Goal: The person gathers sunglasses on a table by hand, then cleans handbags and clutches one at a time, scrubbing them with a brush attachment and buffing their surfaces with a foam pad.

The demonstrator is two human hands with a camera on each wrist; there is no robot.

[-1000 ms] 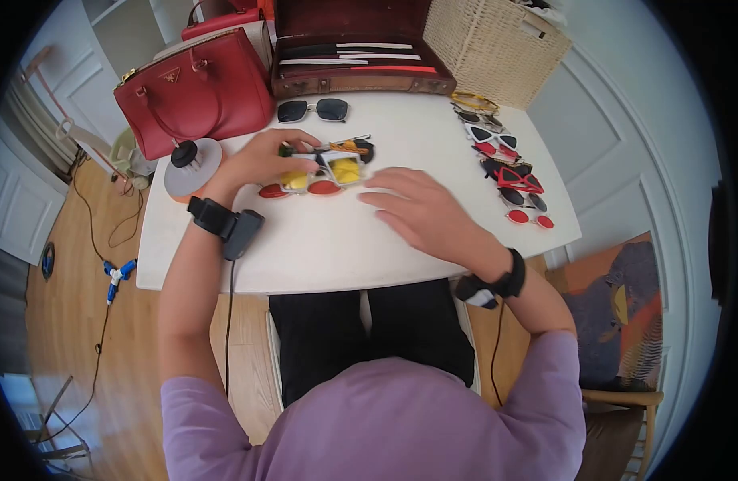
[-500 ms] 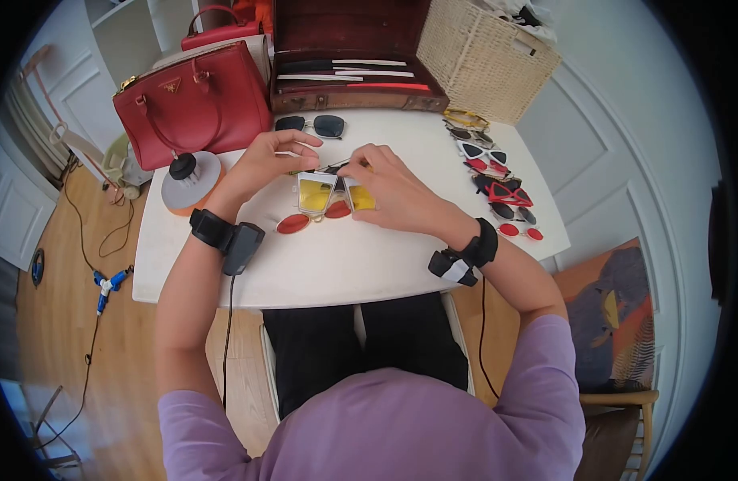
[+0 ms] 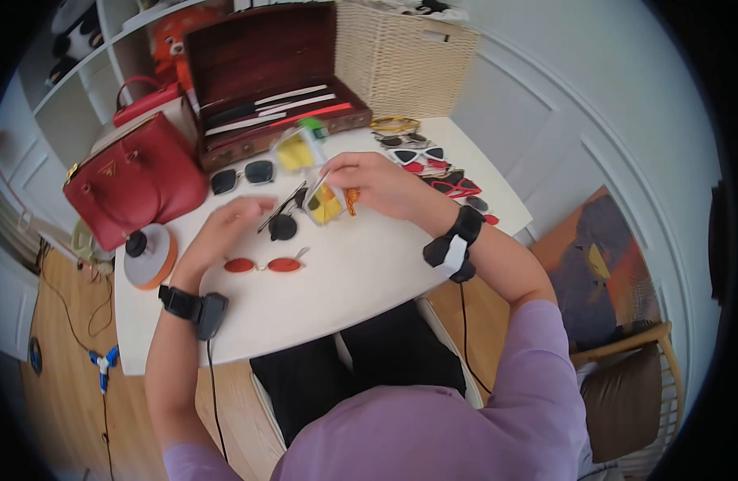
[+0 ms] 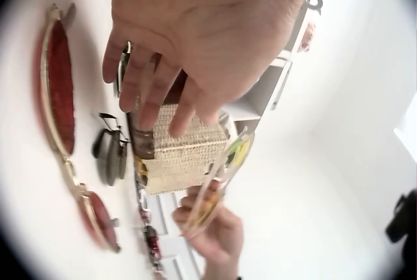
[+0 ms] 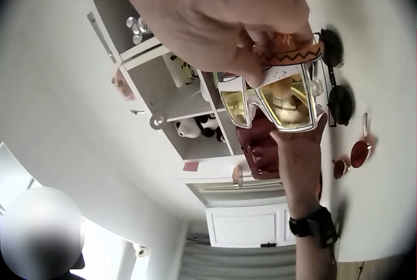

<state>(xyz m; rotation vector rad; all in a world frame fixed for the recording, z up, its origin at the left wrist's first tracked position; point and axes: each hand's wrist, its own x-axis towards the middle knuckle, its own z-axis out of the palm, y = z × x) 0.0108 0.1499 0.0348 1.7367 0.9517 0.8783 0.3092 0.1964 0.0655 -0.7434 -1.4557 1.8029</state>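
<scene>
Yellow-lensed glasses (image 5: 287, 101) with a clear-white frame are pinched in my right hand (image 3: 377, 183), raised over the table. One of their arms is orange with a zigzag pattern; green shows at the far end in the head view. My left hand (image 3: 224, 232) hovers to the left with fingers extended and nothing in its palm, as the left wrist view shows. Between the hands lie dark round sunglasses (image 3: 283, 228). Red oval sunglasses (image 3: 285, 264) with a thin metal frame rest nearer the table's front edge.
Square dark sunglasses (image 3: 259, 171) lie before an open brown suitcase (image 3: 260, 48) holding several long strips. A red handbag (image 3: 136, 180) and a grey disc (image 3: 150, 255) with a black knob stand left. Several glasses line the right side below a wicker basket (image 3: 409, 68).
My right hand has lifted the yellow-lensed glasses off the table, away from the red and dark round ones. The left hand has drawn back to the left. The head view has turned.
</scene>
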